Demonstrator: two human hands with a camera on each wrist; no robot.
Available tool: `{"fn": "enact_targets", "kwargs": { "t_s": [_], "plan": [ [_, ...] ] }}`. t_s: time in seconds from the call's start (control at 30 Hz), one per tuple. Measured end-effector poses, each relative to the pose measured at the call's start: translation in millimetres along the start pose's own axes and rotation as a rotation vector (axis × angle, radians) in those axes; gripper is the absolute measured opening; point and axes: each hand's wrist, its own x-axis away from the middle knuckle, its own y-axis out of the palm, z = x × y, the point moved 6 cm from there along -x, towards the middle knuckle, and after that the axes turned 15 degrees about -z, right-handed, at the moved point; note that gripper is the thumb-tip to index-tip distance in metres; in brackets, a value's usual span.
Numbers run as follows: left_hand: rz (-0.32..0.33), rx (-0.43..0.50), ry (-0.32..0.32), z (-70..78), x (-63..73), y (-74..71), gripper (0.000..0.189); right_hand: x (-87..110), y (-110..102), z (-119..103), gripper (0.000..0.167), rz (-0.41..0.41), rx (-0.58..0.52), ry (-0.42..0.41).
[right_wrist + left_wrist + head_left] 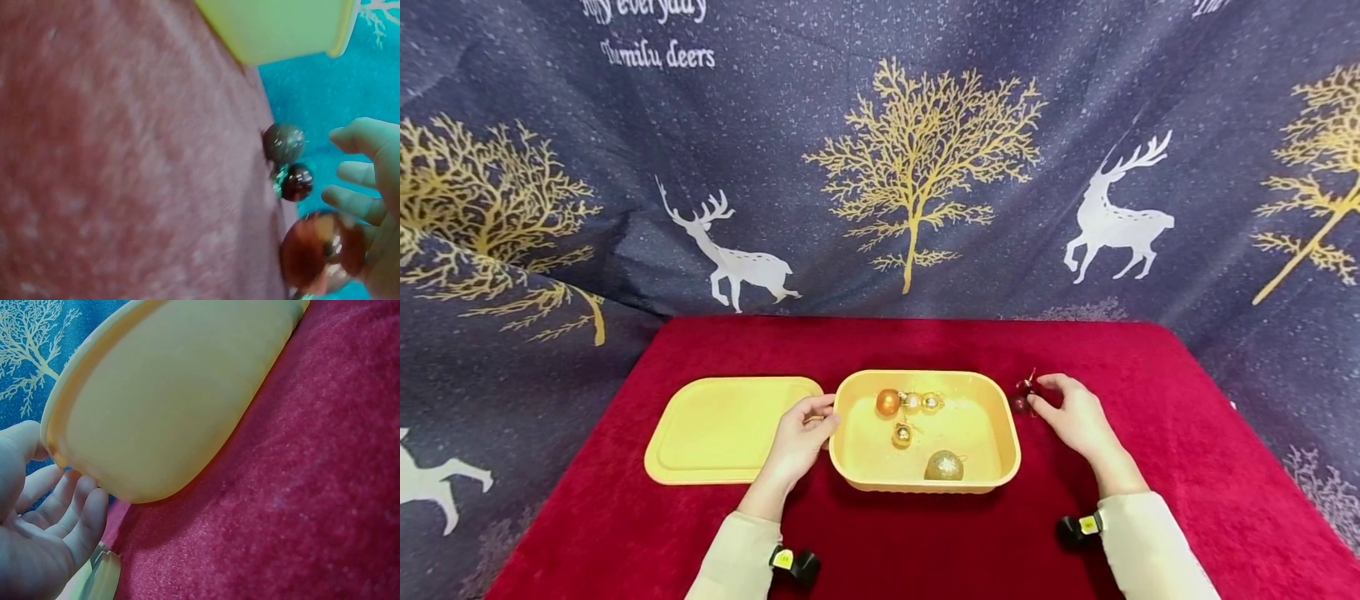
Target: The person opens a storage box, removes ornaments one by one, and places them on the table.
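A yellow plastic box [925, 485] stands on the red cloth. At its left end my left hand [797, 437] holds the rim, thumb on top and fingers [94, 506] beneath it. Inside lie an orange ball ornament [887, 402], several small gold balls [902, 434] and a larger glittery gold ball [944, 466]. Right of the box, my right hand [1075, 417] reaches over small dark red ornaments [1020, 404], its thumb and fingers spread. The right wrist view shows a shiny red ball [322, 253] overlapping the palm, with two darker balls [284, 144] just beyond the fingers.
A yellow lid [722, 429] lies flat left of the box, beside my left hand. Red cloth [917, 550] covers the table. A dark blue curtain [850, 300] printed with deer and trees hangs behind the far edge.
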Motion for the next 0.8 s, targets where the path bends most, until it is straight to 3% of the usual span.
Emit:
{"fn": "enact_targets", "kwargs": {
  "t_s": [0.4, 0.8],
  "plan": [
    [0.003, -0.003, 0.002, -0.6, -1.3, -0.8, 0.034, 5.3, -6.9, -40.0, 0.029, 0.056, 0.0, -0.114],
    [-0.002, 0.013, 0.014, -2.0, -1.3, -1.0, 0.035, 12.6, 0.7, -78.0, 0.026, 0.028, -0.018, -0.238]
  ]
}}
